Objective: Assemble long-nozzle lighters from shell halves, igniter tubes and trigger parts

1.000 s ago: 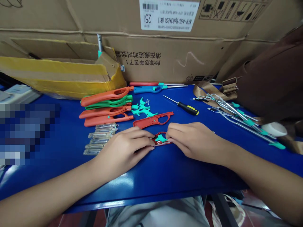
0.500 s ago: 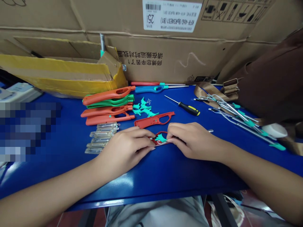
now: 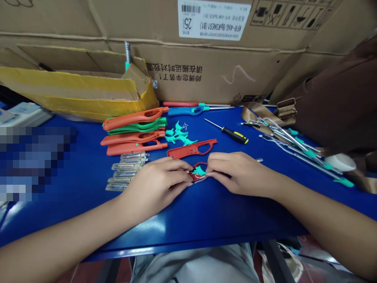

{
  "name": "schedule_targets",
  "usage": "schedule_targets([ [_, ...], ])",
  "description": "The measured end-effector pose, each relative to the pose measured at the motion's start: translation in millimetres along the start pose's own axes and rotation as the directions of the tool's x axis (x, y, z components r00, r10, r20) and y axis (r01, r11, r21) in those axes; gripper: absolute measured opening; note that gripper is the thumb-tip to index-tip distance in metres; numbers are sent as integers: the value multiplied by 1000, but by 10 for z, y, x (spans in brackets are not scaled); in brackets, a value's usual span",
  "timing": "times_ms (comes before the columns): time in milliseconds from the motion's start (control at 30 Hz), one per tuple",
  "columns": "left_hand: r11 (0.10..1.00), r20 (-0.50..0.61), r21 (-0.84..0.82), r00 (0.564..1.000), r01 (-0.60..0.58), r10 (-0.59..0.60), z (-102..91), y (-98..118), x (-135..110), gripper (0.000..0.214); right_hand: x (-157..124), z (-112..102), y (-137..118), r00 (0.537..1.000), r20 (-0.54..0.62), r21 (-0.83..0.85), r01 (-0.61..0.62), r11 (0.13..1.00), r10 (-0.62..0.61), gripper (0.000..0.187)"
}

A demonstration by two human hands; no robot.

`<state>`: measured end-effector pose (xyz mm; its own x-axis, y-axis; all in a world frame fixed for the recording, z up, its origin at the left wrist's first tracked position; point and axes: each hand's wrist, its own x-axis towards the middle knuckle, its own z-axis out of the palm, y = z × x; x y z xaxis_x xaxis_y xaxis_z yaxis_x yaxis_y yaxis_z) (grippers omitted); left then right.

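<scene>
Both hands meet at the middle of the blue table (image 3: 206, 212). My left hand (image 3: 156, 184) and my right hand (image 3: 235, 173) pinch a red plastic lighter shell (image 3: 198, 175) that lies on the table, with a teal trigger piece (image 3: 200, 170) sitting in it. Fingers of both hands are closed on the shell's two ends. A metal tip (image 3: 259, 160) sticks out past my right hand. Just behind lies another red shell half (image 3: 193, 149).
A stack of orange and green shells (image 3: 134, 131) lies at left, clear tubes (image 3: 126, 171) in front of it, loose teal triggers (image 3: 178, 135) beside. A yellow-handled screwdriver (image 3: 232, 134), metal rods with teal ends (image 3: 297, 147) and cardboard boxes (image 3: 206, 74) border the back and right.
Both hands stay on the red shell; the fingers have shifted slightly and the shell has edged a little away from me. Nothing else moved.
</scene>
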<state>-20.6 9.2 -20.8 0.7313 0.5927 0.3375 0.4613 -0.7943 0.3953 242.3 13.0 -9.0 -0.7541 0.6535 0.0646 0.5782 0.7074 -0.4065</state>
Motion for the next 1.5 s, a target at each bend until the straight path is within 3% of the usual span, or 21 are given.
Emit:
schedule_targets([
  [267,1000,10,-19,1000,13,-13,4,34,9,14,16,-31,-28,1000,-8,75,31,997,-30,21],
  [433,994,19,-73,997,79,-78,13,45,3,14,35,22,-72,997,-53,84,-60,995,65,15],
  [567,982,18,-122,990,141,-140,28,53,12,21,49,36,-83,995,-6,27,-99,995,99,16],
  [767,975,17,-165,989,148,-147,51,56,25,22,28,24,-80,999,43,-114,-16,993,21,23],
  [933,974,22,-164,988,157,-156,36,49,24,22,17,-54,-70,999,11,75,-33,997,33,15],
  [1133,982,30,-160,995,103,-99,43,41,16,27,55,-66,-16,988,-37,289,-132,948,149,9],
  [1333,984,39,-142,994,111,-106,41,50,13,37,59,-45,-5,988,-48,322,-126,938,149,8],
  [1500,988,29,-114,995,103,-100,24,44,14,37,16,-148,-48,993,50,297,-115,948,105,12],
])
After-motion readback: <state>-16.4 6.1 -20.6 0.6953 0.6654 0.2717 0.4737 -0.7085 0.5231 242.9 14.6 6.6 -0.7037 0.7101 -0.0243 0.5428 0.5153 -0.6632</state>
